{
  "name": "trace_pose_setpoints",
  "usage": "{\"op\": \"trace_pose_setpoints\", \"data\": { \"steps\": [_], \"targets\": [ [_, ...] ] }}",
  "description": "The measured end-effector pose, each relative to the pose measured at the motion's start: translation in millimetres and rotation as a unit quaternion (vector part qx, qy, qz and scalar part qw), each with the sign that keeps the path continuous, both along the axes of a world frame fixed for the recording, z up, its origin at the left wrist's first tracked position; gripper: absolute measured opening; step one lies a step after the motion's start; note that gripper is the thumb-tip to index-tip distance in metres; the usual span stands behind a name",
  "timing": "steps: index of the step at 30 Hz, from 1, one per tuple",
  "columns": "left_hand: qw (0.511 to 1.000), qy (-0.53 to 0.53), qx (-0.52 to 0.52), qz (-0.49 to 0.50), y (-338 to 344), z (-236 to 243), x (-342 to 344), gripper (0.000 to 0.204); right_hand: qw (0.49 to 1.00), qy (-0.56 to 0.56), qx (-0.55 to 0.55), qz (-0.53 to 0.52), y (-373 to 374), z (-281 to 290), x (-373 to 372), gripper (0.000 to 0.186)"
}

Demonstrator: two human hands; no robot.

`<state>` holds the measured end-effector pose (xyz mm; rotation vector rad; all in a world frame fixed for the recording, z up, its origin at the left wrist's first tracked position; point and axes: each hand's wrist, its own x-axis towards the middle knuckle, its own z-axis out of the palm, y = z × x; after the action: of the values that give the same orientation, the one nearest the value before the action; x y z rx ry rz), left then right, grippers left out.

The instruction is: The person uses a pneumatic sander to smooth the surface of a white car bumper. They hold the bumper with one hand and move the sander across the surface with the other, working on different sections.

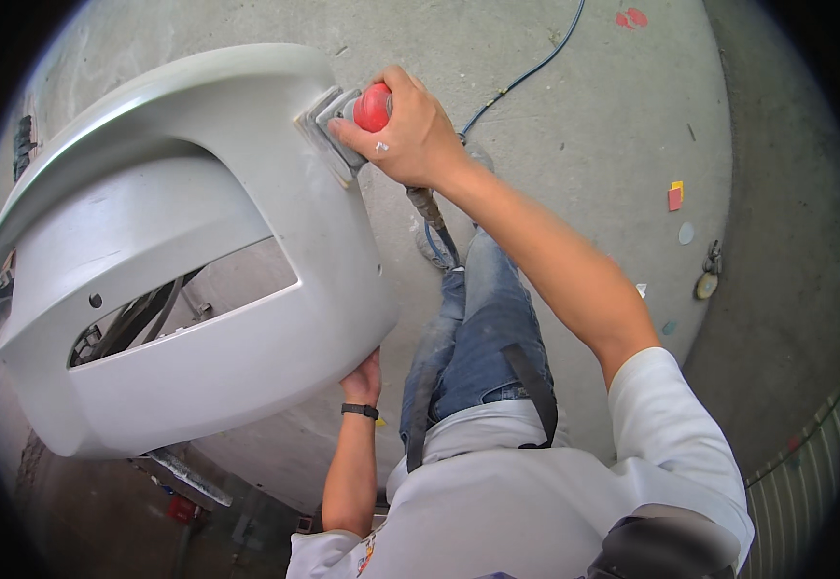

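Note:
A large light-grey car bumper [323, 261] with a long rectangular opening fills the left half of the head view. My right hand [408, 130] is wrapped round the red-topped head of an air sander [372, 108]. The sander's flat square pad [328, 135] lies against the bumper's upper right edge. Low on the near side, my left hand [364, 379], with a dark band at the wrist, grips the bumper's lower edge. Its fingers are mostly hidden behind the panel.
A blue air hose [536, 69] runs over the concrete floor towards the sander. On the right lie red and yellow paper pieces [675, 197], a pale disc [686, 234] and a small tool with a round pad [707, 283]. Dark stand parts [140, 318] show through the bumper's opening.

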<state>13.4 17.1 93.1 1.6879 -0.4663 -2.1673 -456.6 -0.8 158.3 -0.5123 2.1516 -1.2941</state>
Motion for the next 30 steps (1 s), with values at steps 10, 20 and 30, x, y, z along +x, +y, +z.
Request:
{"op": "trace_pose_setpoints", "data": {
  "steps": [10, 20, 30],
  "targets": [
    [1.0, -0.022, 0.013, -0.012, -1, 2, 0, 0.07, 0.999, -0.011, -0.001, 0.036, 25, 12, 41, 0.062],
    [1.0, -0.015, 0.0, -0.016, 2, 6, -2, 0.07, 0.999, 0.033, -0.001, 0.023, -12, 15, -2, 0.066],
    [0.998, -0.017, -0.021, -0.055, -4, 3, -11, 0.076, 0.989, 0.081, -0.1, 0.074, 72, 14, 134, 0.064]
  ]
}}
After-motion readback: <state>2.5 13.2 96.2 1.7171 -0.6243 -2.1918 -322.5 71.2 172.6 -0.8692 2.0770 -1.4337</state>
